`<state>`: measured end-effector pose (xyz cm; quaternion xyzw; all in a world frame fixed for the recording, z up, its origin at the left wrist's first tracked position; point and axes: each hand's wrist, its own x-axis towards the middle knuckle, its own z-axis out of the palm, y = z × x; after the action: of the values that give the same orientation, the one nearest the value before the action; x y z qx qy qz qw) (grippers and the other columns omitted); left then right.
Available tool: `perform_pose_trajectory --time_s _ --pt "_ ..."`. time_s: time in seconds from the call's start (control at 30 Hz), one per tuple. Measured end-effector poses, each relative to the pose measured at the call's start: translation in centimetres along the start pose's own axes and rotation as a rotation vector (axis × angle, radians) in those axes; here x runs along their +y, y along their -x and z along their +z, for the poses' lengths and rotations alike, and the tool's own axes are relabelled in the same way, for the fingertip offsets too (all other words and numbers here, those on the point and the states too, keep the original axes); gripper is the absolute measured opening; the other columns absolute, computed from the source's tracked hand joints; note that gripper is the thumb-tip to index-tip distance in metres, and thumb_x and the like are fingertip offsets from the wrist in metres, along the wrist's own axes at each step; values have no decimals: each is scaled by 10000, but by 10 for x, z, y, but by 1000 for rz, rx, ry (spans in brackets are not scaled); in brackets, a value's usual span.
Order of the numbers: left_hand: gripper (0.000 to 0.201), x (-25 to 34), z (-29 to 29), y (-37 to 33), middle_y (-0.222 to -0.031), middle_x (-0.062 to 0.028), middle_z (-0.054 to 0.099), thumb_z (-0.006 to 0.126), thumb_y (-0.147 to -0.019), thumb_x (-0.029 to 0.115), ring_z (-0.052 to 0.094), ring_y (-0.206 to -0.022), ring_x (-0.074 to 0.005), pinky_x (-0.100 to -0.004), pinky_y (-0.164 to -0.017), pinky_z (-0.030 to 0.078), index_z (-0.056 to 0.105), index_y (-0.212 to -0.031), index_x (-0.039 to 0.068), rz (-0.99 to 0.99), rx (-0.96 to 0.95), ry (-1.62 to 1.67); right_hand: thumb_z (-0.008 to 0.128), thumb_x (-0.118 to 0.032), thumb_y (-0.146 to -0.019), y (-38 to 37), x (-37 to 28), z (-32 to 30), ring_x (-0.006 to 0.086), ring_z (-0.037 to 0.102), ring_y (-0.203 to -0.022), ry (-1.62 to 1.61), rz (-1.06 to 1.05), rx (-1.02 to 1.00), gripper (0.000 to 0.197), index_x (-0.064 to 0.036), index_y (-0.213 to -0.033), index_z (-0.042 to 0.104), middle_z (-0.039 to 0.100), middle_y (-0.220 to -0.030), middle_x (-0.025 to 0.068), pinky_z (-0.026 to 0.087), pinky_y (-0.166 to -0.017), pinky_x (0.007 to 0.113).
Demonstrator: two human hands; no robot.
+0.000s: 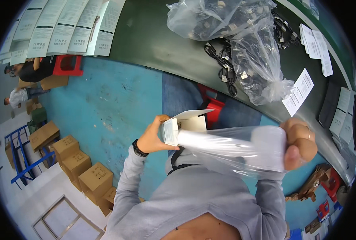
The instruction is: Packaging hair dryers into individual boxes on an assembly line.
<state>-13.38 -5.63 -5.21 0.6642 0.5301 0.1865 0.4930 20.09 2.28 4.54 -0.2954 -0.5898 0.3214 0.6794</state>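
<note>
My left hand [153, 138] grips a small white cardboard box [171, 131] by its side, thumb beneath and fingers above. The box's flap [190, 114] stands up and its mouth faces right. Closed around the right end of a white device in a clear plastic bag [268, 150] is my right hand [300, 143]. The device has a slim stem and a broader end, but its kind cannot be made out through the blurred film. Its slim end lies at the box's mouth; whether it is inside is unclear.
Across the green worktable [162, 44] lie a clear bag of small parts [258, 60], black cables [222, 66] and printed leaflets [300, 94]. Printed white boxes [66, 30] line the far left. Cardboard cartons [94, 180] and red stools [68, 66] stand on the blue floor; people are at far left.
</note>
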Motion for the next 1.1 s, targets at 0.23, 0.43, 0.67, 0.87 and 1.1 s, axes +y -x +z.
perform_pose_trajectory --time_s 0.23,0.43,0.67,0.87,1.1 --pt "964 3 -5 1 -1110 -162 555 906 -483 397 561 -1023 -288 -374 -895 431 386 -1200 17 2 19 42 636 -224 -732 -21 1 -11 222 407 -434 289 -36 -297 444 -25 -485 325 382 -495 77 329 -403 316" --pt "1012 28 -9 -4 -1135 -156 563 904 -452 451 550 -1083 -268 -372 -944 406 425 -1220 0 -41 -122 -9 653 -102 -712 -47 10 15 226 453 -464 193 -114 -732 234 -63 -585 461 420 -570 58 359 -411 344" --pt "874 39 -7 -16 -1064 -144 610 862 -563 366 613 -941 -250 -329 -831 459 441 -1235 -2 111 -170 117 672 -115 -766 6 32 69 229 512 -534 292 -80 -617 213 -46 -648 510 489 -611 63 416 -488 341" --pt "787 38 3 -3 -986 -157 629 808 -628 331 623 -886 -206 -299 -781 463 438 -1224 -27 89 -108 271 617 -152 -819 -2 22 43 262 587 -642 -56 496 -1052 143 -40 -893 666 607 -740 87 459 -586 335" --pt "805 51 23 -11 -1082 -210 603 812 -615 335 643 -942 -302 -352 -782 502 412 -1220 -14 19 -107 62 629 -56 -705 47 39 54 259 594 -756 280 267 -820 138 -47 -839 662 611 -852 87 483 -676 374"
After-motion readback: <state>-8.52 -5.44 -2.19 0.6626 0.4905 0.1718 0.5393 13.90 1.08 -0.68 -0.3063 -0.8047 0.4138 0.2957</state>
